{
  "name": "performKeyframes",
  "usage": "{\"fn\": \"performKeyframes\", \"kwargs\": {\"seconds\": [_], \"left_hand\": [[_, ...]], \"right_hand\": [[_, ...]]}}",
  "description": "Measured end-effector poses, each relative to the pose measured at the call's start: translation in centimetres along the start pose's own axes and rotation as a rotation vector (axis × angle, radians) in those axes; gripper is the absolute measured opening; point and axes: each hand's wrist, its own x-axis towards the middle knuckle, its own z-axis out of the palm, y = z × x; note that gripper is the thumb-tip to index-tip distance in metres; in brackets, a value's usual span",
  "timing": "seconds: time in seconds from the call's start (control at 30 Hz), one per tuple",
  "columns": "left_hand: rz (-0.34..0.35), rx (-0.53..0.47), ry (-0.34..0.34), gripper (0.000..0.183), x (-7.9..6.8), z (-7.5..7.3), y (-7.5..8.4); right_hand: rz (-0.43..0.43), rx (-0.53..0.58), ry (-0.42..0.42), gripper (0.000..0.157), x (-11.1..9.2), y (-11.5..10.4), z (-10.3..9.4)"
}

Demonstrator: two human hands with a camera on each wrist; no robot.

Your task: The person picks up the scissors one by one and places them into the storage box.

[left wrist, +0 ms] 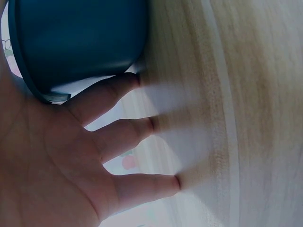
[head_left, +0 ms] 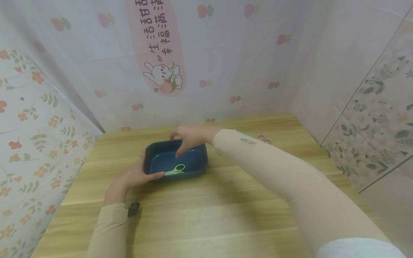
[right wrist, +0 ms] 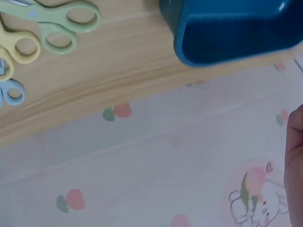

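A dark blue rectangular bin [head_left: 201,168] stands on the wooden table. Inside it, near the front wall, lies a pair of scissors with pale green handles [head_left: 179,168]. My left hand [head_left: 137,172] rests at the bin's front left corner, its thumb along the front rim by the scissors. In the left wrist view its other fingers [left wrist: 137,187] are straight and spread beside the bin, at the tabletop. Over the back of the bin is my right hand [head_left: 190,137], thumb pointing down over the inside, with no object visible between thumb and fingers. The right wrist view catches only its edge.
Right of the bin, partly behind my right forearm, lie more scissors: a pink pair [head_left: 264,139], green ones [right wrist: 59,40], yellow ones [right wrist: 27,47] and blue ones [right wrist: 12,92]. A patterned curtain [head_left: 226,64] hangs behind the table's back edge.
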Motion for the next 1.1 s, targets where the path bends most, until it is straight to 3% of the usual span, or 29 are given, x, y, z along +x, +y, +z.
{"fn": "performKeyframes", "kwargs": {"seconds": [0.33, 0.73, 1.1], "left_hand": [[-0.019, 0.003, 0.004, 0.143, 0.0, 0.2, -0.2], [-0.025, 0.005, 0.005, 0.143, 0.0, 0.1, -0.2], [-0.027, 0.001, 0.008, 0.143, 0.0, 0.1, -0.3]], "right_hand": [[-0.026, 0.234, 0.103, 0.075, -2.7, 2.2, -1.9], [0.054, 0.275, 0.179, 0.074, -6.6, 5.2, -4.4], [0.182, 0.306, 0.249, 0.077, -9.9, 9.8, -5.5]]}}
